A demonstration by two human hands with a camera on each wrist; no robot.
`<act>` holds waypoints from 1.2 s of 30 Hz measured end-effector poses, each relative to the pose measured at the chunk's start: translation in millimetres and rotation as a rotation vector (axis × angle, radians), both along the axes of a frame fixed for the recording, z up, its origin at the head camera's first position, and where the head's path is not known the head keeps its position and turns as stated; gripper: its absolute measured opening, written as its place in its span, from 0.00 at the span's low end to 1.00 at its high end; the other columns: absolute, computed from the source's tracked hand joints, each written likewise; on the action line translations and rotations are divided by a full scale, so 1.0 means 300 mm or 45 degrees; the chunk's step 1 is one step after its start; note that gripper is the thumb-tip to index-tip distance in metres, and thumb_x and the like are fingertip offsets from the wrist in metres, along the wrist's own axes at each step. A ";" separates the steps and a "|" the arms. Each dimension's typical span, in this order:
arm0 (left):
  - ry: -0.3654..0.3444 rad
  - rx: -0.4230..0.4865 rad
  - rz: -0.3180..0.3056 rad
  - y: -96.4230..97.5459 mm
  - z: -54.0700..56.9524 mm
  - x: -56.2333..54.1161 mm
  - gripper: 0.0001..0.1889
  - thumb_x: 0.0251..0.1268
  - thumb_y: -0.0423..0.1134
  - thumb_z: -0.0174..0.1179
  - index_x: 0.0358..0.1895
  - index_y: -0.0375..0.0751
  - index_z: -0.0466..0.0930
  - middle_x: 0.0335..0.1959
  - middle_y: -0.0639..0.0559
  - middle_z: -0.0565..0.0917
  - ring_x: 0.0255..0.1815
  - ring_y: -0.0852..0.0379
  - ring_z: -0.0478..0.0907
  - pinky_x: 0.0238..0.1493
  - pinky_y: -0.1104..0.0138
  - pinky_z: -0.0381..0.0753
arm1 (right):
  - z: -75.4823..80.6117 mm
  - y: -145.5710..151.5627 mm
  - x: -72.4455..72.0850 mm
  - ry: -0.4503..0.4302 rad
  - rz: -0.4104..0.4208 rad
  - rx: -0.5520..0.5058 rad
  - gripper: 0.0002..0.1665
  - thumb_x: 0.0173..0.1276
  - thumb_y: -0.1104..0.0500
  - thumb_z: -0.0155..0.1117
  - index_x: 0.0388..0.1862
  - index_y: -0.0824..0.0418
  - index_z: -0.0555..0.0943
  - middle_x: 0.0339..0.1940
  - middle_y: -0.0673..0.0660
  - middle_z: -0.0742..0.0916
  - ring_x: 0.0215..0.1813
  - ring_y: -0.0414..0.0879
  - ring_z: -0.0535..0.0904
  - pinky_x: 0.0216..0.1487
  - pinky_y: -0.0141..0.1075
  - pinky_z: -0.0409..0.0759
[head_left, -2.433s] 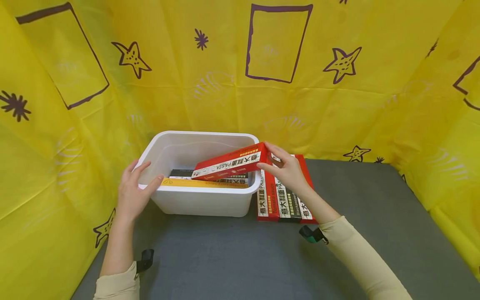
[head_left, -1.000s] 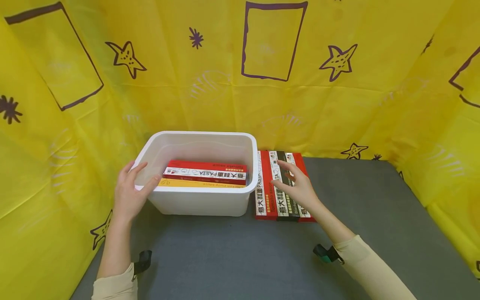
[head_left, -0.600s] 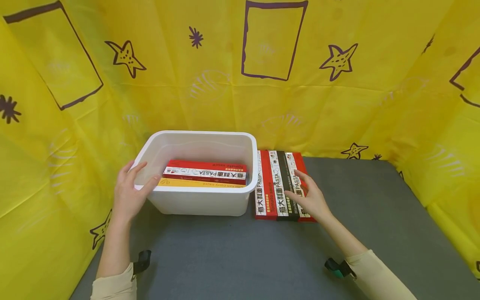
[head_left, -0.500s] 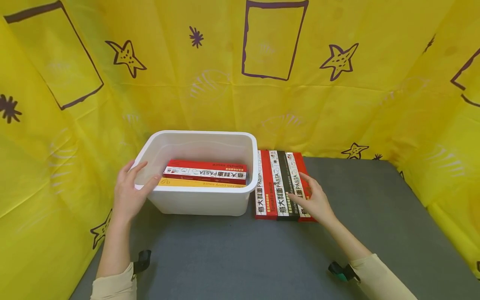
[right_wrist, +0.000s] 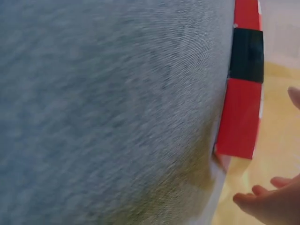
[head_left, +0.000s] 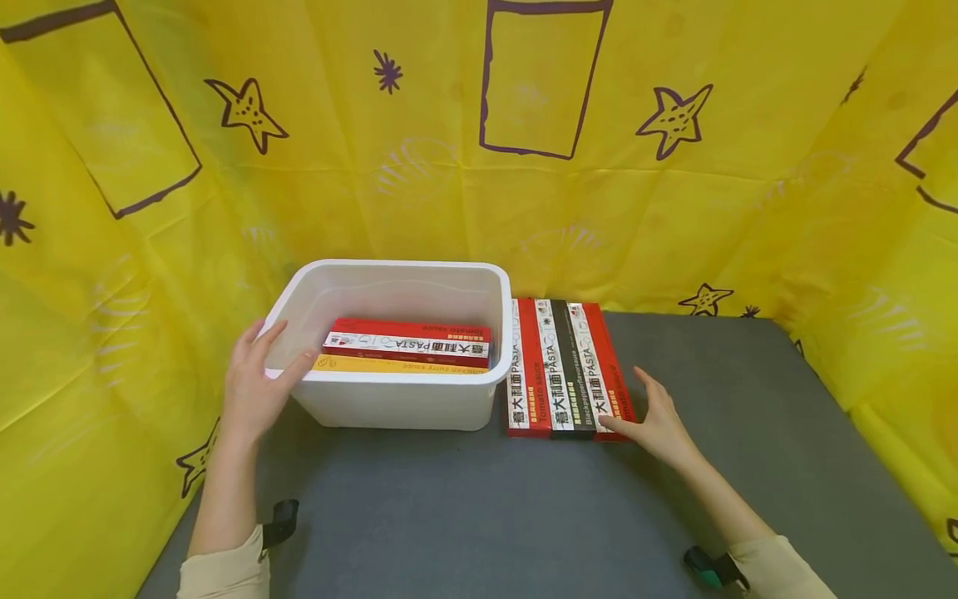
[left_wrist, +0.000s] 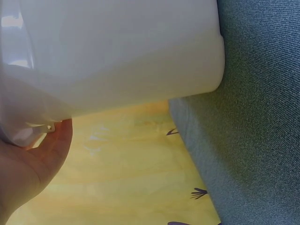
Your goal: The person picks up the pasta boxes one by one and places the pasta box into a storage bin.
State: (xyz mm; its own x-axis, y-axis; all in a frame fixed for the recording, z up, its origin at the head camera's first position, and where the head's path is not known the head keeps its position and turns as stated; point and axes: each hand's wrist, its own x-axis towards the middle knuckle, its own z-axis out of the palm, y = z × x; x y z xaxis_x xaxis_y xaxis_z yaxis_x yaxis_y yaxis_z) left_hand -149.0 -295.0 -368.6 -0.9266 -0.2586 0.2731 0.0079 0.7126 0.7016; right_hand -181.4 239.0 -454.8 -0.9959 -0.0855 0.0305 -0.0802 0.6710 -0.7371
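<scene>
My left hand [head_left: 254,378] grips the left front corner of a white plastic bin [head_left: 397,405], thumb toward the inside and fingers over the rim. In the left wrist view, fingers [left_wrist: 58,145] curl at the rim beside the bin's smooth wall [left_wrist: 126,51]. Inside lie a red tomato sauce pasta box [head_left: 412,343] and, in front of it, a yellow chicken curry sauce box [head_left: 397,364]. My right hand [head_left: 662,426] spreads its thumb and fingers around the near right corner of a red pasta box [head_left: 609,366], holding nothing. The right wrist view shows that box's red end [right_wrist: 239,119] between thumb and fingers, apart from them.
Left of that red box, a black pepper pasta box [head_left: 570,366] and another red pasta box [head_left: 530,366] lie flat, side by side, against the bin's right side. All rest on a grey cloth-covered table [head_left: 449,516]. A yellow patterned curtain [head_left: 419,125] encloses the back and sides.
The right hand set the red pasta box into the bin and let it go. It has since moved right and nearer, over the flat boxes to the rightmost one. The left hand stays on the rim.
</scene>
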 end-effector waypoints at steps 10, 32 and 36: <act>0.010 0.002 0.013 -0.002 -0.002 -0.003 0.36 0.65 0.53 0.58 0.74 0.43 0.62 0.76 0.39 0.52 0.72 0.31 0.51 0.61 0.29 0.53 | -0.047 0.017 -0.005 -0.054 0.055 -0.057 0.68 0.51 0.48 0.78 0.76 0.73 0.45 0.72 0.76 0.58 0.70 0.68 0.56 0.67 0.63 0.58; 0.017 0.015 0.025 -0.001 0.000 -0.002 0.36 0.65 0.53 0.59 0.74 0.44 0.63 0.77 0.41 0.52 0.72 0.32 0.51 0.62 0.30 0.53 | -0.121 -0.016 -0.019 0.168 0.142 -0.053 0.62 0.41 0.51 0.84 0.69 0.73 0.60 0.54 0.66 0.80 0.53 0.59 0.76 0.54 0.54 0.73; 0.018 0.017 0.022 0.000 0.000 -0.001 0.36 0.65 0.53 0.59 0.74 0.45 0.63 0.76 0.40 0.52 0.72 0.32 0.51 0.62 0.29 0.52 | -0.119 -0.020 -0.020 0.192 0.148 -0.045 0.61 0.39 0.52 0.85 0.67 0.73 0.62 0.51 0.64 0.81 0.50 0.58 0.78 0.52 0.54 0.74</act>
State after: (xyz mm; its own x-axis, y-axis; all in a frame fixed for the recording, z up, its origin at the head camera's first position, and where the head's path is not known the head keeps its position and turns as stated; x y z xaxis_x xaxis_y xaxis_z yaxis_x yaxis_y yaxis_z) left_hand -149.3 -295.0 -368.7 -0.9181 -0.2781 0.2823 0.0055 0.7034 0.7108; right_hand -187.6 232.9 -490.4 -0.9631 -0.1962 0.1840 -0.2674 0.6249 -0.7335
